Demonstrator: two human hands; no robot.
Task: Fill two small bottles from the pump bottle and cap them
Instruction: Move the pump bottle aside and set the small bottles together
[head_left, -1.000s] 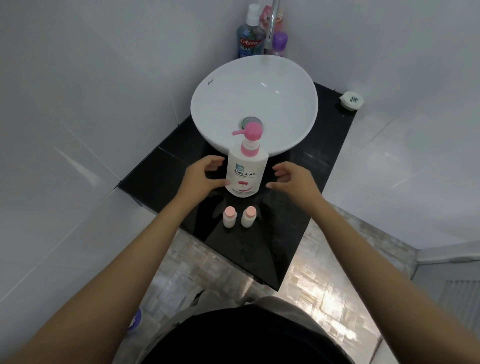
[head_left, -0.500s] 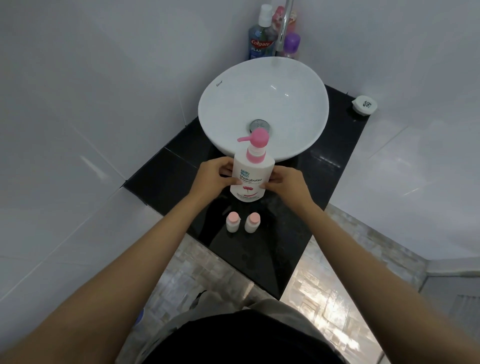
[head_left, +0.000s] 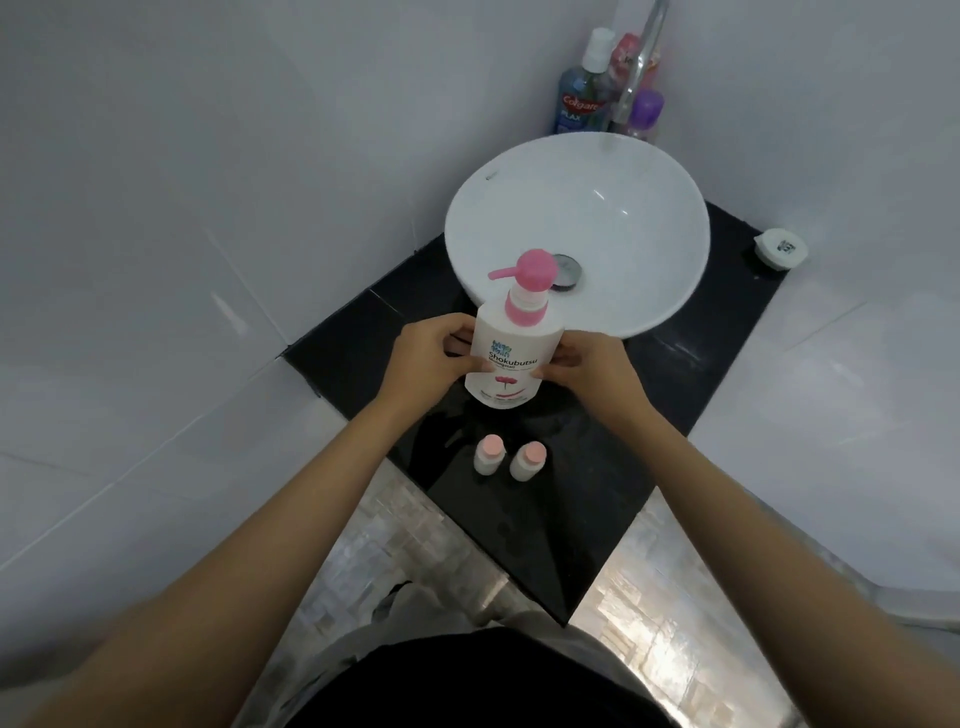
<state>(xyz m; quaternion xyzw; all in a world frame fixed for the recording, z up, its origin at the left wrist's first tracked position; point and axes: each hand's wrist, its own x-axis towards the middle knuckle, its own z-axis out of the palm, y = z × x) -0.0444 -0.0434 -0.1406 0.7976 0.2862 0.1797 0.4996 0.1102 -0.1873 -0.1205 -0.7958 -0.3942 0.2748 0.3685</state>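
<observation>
A white pump bottle (head_left: 511, 343) with a pink pump head stands upright on the black counter (head_left: 587, 499), in front of the basin. My left hand (head_left: 428, 358) grips its left side and my right hand (head_left: 592, 371) grips its right side. The pump spout points left. Two small white bottles with pink caps stand side by side nearer to me, the left one (head_left: 489, 455) and the right one (head_left: 528, 461). Both are capped and untouched.
A round white basin (head_left: 649, 218) sits behind the pump bottle. Behind it stand a mouthwash bottle (head_left: 582, 98), other toiletries and a metal tap (head_left: 636, 67). A small white lidded item (head_left: 779, 248) lies at the counter's far right corner. White tiled walls close in on both sides.
Both hands closed in from either side and now grip the pump bottle. The camera view has shifted, so the basin sits further right.
</observation>
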